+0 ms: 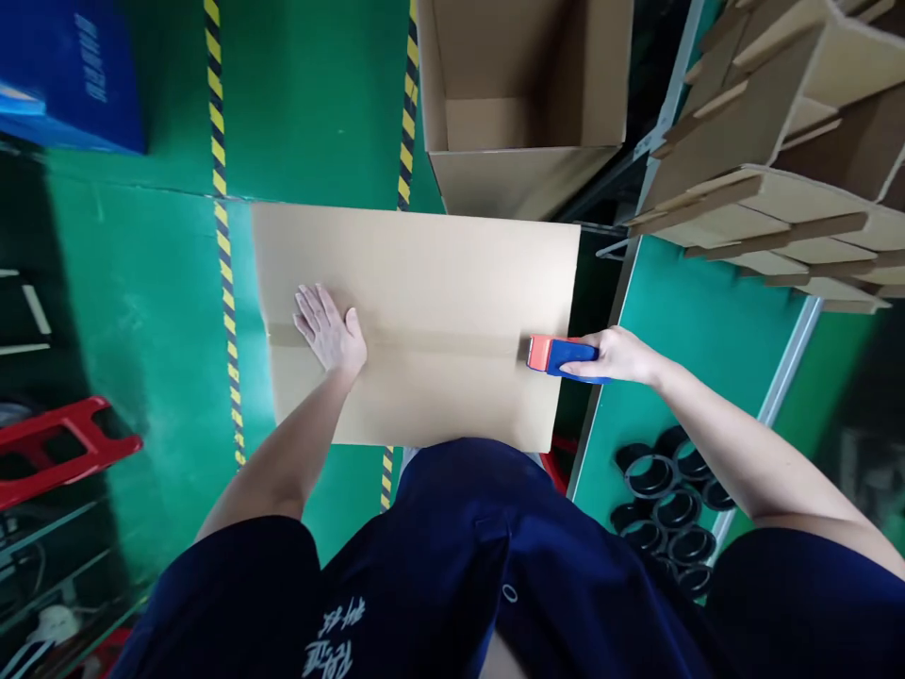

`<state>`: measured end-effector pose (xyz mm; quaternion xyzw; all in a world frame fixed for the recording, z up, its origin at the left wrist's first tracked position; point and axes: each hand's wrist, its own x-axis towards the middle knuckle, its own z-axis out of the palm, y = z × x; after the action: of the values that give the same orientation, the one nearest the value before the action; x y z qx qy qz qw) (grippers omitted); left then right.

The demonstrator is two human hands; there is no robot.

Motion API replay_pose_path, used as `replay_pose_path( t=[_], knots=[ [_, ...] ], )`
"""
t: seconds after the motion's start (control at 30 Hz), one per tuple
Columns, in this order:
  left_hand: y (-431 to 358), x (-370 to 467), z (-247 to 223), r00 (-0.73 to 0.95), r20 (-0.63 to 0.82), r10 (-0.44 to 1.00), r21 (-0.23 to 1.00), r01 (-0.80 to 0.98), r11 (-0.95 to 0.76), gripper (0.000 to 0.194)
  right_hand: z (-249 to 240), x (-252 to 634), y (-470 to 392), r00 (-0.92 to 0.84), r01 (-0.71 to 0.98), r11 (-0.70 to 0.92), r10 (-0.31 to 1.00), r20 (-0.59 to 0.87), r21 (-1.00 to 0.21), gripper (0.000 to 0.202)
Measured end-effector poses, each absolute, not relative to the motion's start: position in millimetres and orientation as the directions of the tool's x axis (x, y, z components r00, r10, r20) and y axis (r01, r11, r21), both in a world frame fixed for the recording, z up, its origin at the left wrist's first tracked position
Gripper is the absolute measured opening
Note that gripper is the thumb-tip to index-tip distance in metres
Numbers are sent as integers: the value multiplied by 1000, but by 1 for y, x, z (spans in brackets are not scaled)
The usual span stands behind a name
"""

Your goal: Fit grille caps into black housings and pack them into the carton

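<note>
A closed cardboard box is in front of me, its flat top facing up. Along the middle of the top runs a strip of tape. My left hand lies flat on the left part of the box, fingers stretched out, holding nothing. Near the box's right edge, my right hand is wrapped round a blue and red tape dispenser. The dispenser's red front is at the strip of tape; whether it touches the cardboard is hard to tell.
Beyond the box stands an open cardboard carton. To the right, a green-topped table holds cardboard dividers and several black rings. A blue box, yellow-black floor tape and a red stool are at left.
</note>
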<state>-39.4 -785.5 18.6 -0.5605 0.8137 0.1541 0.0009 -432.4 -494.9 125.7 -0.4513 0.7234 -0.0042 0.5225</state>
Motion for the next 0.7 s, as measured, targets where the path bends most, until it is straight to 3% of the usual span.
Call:
replay_pose_path(
  t=[0.23,0.3,0.43,0.7],
  knots=[
    [-753,-76,33,-336,-120,-934,200,-930,309,75,116,-430,-505,-46,-780,504,-636,-770,-370,48],
    [-715,-117,32,-396,-155,-905,221,-907,359,76,117,-428,-506,-32,-779,502,-629,-776,-375,45],
    [-647,-191,26,-671,-286,-684,313,-740,595,71,119,-429,-505,-15,-793,475,-640,-768,-380,47],
    [-650,-198,26,-756,-261,-601,306,-655,691,70,108,-487,-424,-52,-696,548,-683,-728,-464,45]
  ],
)
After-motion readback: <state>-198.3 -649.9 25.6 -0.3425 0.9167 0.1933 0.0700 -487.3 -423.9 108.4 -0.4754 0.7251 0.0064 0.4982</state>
